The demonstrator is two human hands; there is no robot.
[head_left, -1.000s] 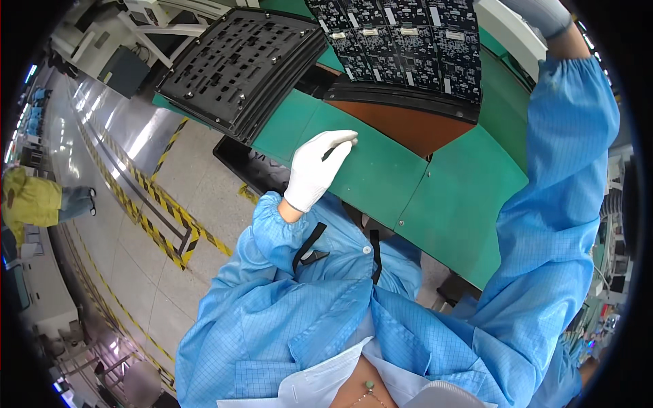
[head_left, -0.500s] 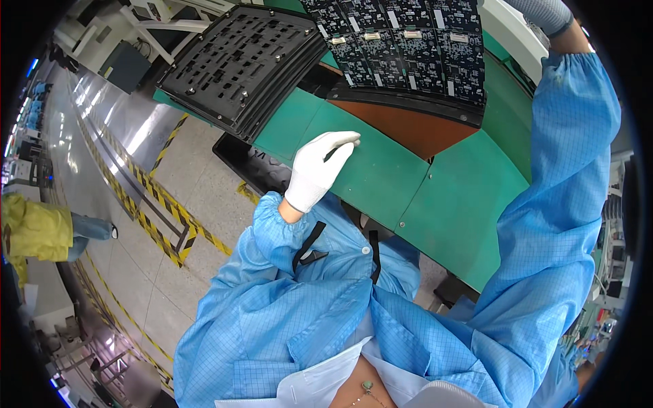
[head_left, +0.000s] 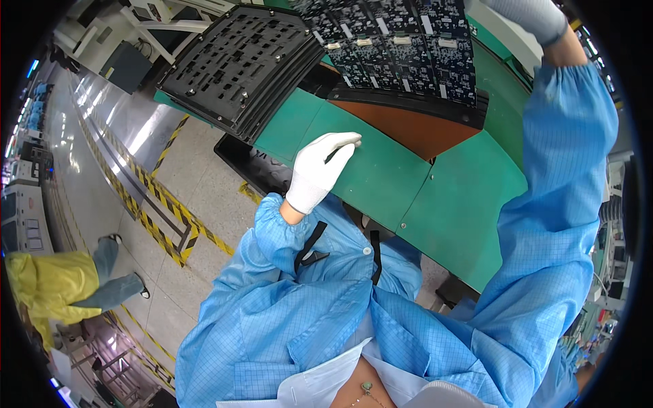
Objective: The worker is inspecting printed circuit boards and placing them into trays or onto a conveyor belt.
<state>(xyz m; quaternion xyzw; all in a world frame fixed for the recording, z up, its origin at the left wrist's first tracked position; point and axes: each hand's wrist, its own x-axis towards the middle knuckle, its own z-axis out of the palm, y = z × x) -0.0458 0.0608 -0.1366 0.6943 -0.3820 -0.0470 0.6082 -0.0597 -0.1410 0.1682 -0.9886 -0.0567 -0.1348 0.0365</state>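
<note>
A black circuit board panel, printed with several repeated boards and pale connectors, stands tilted on a black-topped, brown-sided stand. My right hand, in a grey-white glove, reaches to the panel's upper right at the top edge of the view. Its fingertips are cut off there, but the panel shifts along with it. My left hand, in a white glove, hovers over or rests on the green bench top. Its fingers are loosely bent, with a gap to the thumb and nothing between them.
A stack of black slotted trays sits at the bench's far left. Below the bench edge is a dark bin with crumpled material. Yellow-black tape marks the floor at left, where a person in yellow walks.
The panel has moved slightly left and down, together with my right hand. My left hand stays in place. The person in yellow has come closer and further into view.
</note>
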